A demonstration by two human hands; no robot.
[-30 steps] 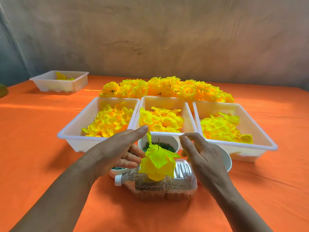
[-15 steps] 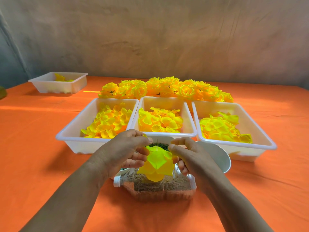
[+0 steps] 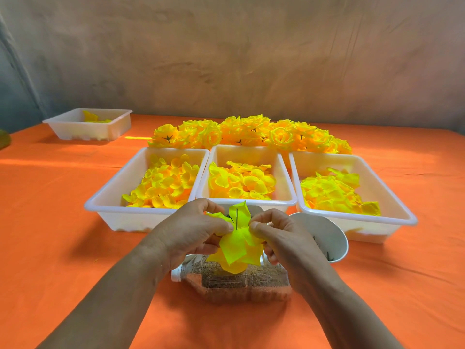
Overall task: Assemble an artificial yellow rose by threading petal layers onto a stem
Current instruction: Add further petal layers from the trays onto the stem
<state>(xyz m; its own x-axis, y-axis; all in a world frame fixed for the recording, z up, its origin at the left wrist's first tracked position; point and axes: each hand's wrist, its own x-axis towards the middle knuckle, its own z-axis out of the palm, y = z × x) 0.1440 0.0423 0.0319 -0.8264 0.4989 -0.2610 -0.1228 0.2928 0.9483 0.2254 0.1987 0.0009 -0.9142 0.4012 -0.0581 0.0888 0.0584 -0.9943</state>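
Petal layer (image 3: 239, 248) on stem (image 3: 237, 217), near the middle of the front edge of the table (image 3: 63, 222). The layer is thin yellow fabric. By its look it is very light, soft and easily creased, with no stiffness of its own. It is best taken close to its centre hole, not by the floppy outer lobes.

The stem is a thin dark rod that stands upright through the layer, its tip showing above the petals. It looks slender enough to bend under sideways force, so any push should run straight down its length. Its lower end is hidden by the petals. Below lies a clear bottle (image 3: 241, 283) on its side, filled with brownish grit and apparently serving as a stand.

Left hand (image 3: 191, 230) and right hand (image 3: 284, 238) are close together, one on each side of the stem. The thumb and forefinger of each are curled and pinch the petal fabric right beside the stem — the other fingers fold beneath.

Behind the hands, a row of white trays (image 3: 271, 202) holds loose petals. A tilted white bowl (image 3: 327, 230) sits just beside the right hand, and finished roses (image 3: 251, 132) lie toward the far edge.
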